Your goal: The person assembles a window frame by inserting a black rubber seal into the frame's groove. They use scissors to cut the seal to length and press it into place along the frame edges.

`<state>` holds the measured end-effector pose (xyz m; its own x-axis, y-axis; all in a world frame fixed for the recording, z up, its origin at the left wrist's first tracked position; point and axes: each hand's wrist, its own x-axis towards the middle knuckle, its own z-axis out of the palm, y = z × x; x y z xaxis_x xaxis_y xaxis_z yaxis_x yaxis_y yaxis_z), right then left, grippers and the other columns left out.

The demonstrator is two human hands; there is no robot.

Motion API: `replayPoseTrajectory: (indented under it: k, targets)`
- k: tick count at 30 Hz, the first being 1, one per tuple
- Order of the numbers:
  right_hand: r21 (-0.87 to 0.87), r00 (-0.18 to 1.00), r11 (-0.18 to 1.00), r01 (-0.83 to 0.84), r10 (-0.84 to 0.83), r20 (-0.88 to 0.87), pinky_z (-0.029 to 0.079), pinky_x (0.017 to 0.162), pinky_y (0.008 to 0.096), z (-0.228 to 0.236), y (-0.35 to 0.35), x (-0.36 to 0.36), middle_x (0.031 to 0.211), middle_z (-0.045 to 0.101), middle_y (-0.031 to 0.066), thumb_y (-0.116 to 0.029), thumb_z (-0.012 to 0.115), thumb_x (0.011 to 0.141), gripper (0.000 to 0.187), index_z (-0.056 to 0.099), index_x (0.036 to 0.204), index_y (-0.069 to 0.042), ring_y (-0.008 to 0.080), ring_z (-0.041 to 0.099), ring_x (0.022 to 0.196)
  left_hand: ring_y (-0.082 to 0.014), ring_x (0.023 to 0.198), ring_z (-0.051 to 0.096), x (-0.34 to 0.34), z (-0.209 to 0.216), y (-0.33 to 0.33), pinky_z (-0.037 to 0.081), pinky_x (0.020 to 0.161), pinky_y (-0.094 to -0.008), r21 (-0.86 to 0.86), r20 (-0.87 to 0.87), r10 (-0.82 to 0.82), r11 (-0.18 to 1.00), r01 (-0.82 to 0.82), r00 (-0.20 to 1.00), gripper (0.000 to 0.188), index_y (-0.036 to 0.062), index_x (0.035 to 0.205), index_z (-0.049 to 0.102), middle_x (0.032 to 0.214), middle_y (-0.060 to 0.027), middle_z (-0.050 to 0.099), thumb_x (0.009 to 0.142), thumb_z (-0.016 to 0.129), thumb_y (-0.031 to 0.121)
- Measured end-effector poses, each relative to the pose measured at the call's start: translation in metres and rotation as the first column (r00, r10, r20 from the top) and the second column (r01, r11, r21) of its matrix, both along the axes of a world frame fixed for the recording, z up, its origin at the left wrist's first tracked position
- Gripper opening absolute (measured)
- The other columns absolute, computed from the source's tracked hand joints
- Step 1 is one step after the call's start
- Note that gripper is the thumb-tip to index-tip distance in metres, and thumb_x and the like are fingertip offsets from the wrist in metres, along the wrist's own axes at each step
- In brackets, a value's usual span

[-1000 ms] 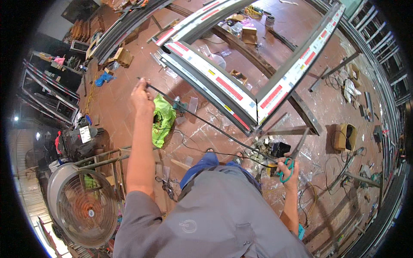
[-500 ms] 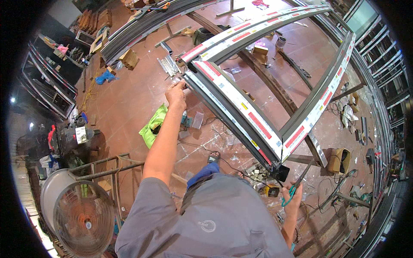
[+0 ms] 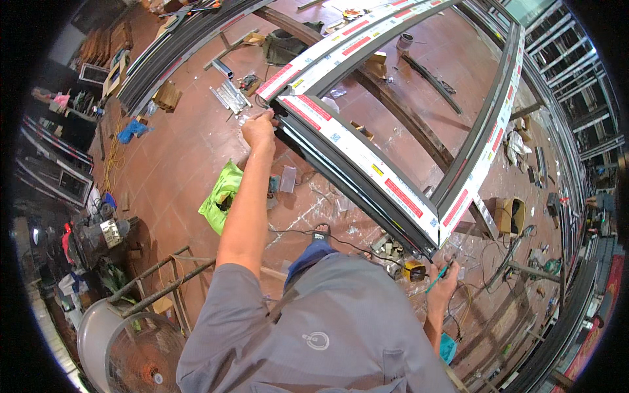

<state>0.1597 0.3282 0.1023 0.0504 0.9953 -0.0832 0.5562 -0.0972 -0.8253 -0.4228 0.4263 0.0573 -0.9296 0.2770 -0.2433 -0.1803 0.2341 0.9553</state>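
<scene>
A large dark metal frame (image 3: 367, 160), covered with white protective film and red labels, rests on brown metal beams before me. At its near-left corner is my left hand (image 3: 259, 133), arm stretched out, fingers pinched together against the end of the frame's dark side. What lies between those fingers is too small to make out. My right hand (image 3: 443, 283) is closed around scissors with teal handles (image 3: 437, 280), just below the frame's near-right corner. The scissors' blades are mostly hidden at that corner.
A round fan (image 3: 141, 350) and a metal rack (image 3: 154, 281) stand at lower left. On the tiled floor lie a lime-green bag (image 3: 221, 196), short metal pieces (image 3: 230, 97), an open cardboard box (image 3: 510, 216) and cables. Long profiles (image 3: 177, 59) are stacked at the far left.
My view has shifted, and the frame appears slightly farther left. My right hand has risen closer to the frame's near-right corner with the scissors. My left hand stays at the near-left corner.
</scene>
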Motion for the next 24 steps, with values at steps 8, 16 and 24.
replayPoseTrajectory:
  k: [8,16,24]
  targets:
    - [0.002,0.982,0.998,-0.069,0.068,-0.175,0.05,0.083,0.0286,-0.023,-0.005,0.011,0.102,0.06,0.0043,0.001,0.07,0.09,0.042,0.055,0.129,0.0,0.0122,0.059,0.093,-0.0198,0.063,0.069,-0.014,-0.005,0.001,0.051,0.063,-0.0319,-0.048,-0.144,-0.051,0.998,0.045,0.988,0.015,-0.0041,0.089,0.077,0.07,-0.0121,0.073,0.08,0.078,0.009]
    - [-0.011,0.991,0.997,0.083,-0.083,-0.104,0.051,0.077,0.0294,-0.01,-0.001,0.0,0.096,0.064,0.0042,-0.004,0.075,0.087,0.044,0.056,0.127,0.0,0.014,0.061,0.086,-0.0136,0.058,0.057,-0.046,-0.032,-0.003,0.045,0.056,-0.0337,-0.234,-0.175,-0.237,0.953,0.194,0.956,0.026,0.0012,0.1,0.08,0.079,-0.0077,0.076,0.087,0.077,0.023]
    - [-0.063,0.955,0.995,0.072,-0.087,-0.282,0.05,0.074,0.0262,-0.025,0.004,0.004,0.093,0.066,0.0036,-0.007,0.075,0.088,0.047,0.054,0.129,0.0,0.0095,0.059,0.082,-0.0092,0.042,0.041,-0.04,-0.028,0.003,0.028,0.038,-0.0258,-0.026,-0.018,-0.145,0.989,0.145,0.989,0.022,-0.0037,0.104,0.074,0.078,-0.0128,0.07,0.091,0.074,0.013]
